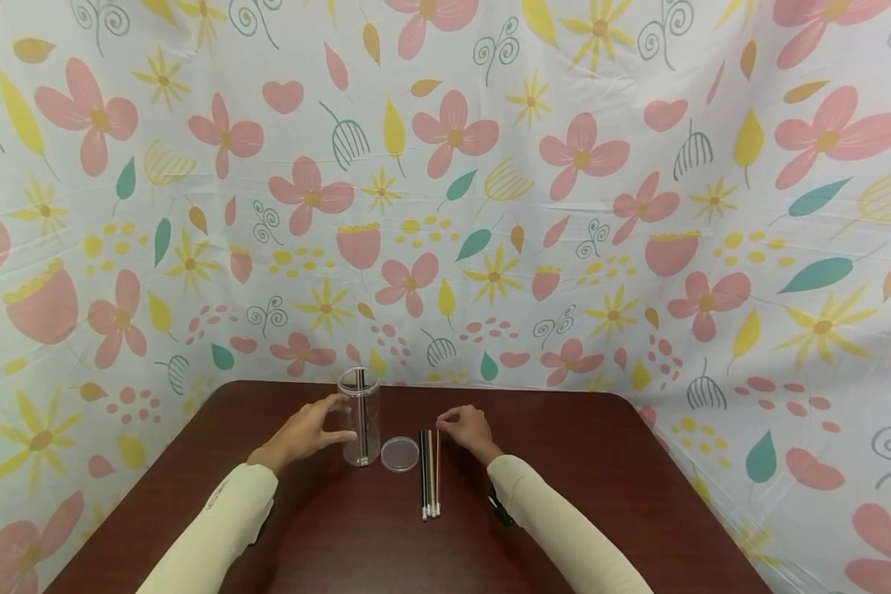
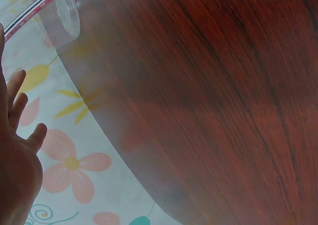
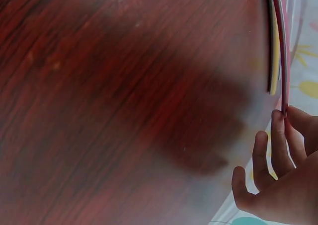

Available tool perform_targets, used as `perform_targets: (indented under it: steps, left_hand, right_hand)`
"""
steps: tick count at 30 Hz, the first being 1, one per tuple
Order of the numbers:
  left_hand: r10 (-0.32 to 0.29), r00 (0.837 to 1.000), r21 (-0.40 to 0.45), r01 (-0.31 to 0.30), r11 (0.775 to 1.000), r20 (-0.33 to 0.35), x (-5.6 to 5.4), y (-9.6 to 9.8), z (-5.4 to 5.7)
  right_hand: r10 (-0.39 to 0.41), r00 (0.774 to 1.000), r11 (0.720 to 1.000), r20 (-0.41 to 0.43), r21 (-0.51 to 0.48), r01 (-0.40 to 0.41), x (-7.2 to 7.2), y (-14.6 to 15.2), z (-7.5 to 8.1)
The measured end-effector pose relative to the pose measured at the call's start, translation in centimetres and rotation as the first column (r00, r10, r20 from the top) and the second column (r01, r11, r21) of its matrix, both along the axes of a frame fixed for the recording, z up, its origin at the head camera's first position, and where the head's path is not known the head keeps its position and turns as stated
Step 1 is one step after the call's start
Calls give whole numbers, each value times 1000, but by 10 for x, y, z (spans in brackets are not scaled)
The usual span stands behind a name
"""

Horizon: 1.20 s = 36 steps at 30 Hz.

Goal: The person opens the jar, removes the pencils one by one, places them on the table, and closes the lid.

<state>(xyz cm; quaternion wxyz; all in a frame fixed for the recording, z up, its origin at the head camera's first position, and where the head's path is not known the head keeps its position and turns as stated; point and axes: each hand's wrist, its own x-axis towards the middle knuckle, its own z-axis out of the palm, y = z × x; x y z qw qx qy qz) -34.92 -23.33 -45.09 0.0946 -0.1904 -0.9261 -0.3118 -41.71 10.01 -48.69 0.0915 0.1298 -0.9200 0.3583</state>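
Note:
A clear plastic jar (image 1: 371,421) stands without its lid and holds a few pencils (image 1: 360,412), eraser ends down. My left hand (image 1: 308,429) reaches round the jar's left side, thumb across its front and fingers behind. The left wrist view shows part of that hand (image 2: 20,155) below the jar (image 2: 67,16). Right of the jar, several pencils (image 1: 426,478) in black, yellow and red lie side by side, erasers toward me. With thumb and fingertip, my right hand (image 1: 469,429) pinches the far end of the rightmost reddish pencil (image 3: 283,51).
A round clear lid (image 1: 400,454) lies flat between the jar and the pencil row. All of it is on a dark reddish-brown wooden table (image 1: 579,503). Behind the table's far edge hangs a white flower-print cloth (image 1: 490,206).

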Motion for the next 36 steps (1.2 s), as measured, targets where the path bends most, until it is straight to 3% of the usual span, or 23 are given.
perform_targets:
  steps: [15,27,36]
  left_hand:
    - [-5,1000,1,5,1000,-9,-1,-1,-1]
    - [-7,1000,4,7,1000,-7,-3,-2,-4]
    - [-3,1000,3,3,1000,-7,-3,-2,-4]
  right_hand:
    - [6,998,999,-59,54,-3,1,-10,-9]
    - [-21,995,999,-97,43,25,1,-11,-17]
    - [9,994,1000,-112,22,-7,8,-9,-15]
